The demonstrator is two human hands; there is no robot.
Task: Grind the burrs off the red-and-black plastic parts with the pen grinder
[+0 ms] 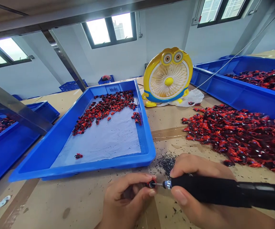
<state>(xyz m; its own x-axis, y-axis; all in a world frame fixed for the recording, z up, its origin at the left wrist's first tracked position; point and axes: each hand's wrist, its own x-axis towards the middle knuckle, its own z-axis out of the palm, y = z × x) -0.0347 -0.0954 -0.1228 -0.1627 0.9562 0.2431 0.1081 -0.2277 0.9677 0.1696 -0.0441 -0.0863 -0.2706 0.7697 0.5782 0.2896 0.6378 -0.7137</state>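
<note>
Between the thumb and fingertips of my left hand is a small red and black part. My right hand is wrapped round a black electric screwdriver, whose thin metal tip meets the part. The tool lies nearly level, pointing left. Beyond my hands, a blue tray lined with white sheet holds many similar red and black parts, mostly towards its back, with a single one near its front edge. A large heap of such parts lies on the table to the right.
A yellow fan with cartoon eyes stands behind the tray, beside a plastic bag. More blue bins with parts stand at the right and left. Metal posts rise at left. Black shavings lie on the table.
</note>
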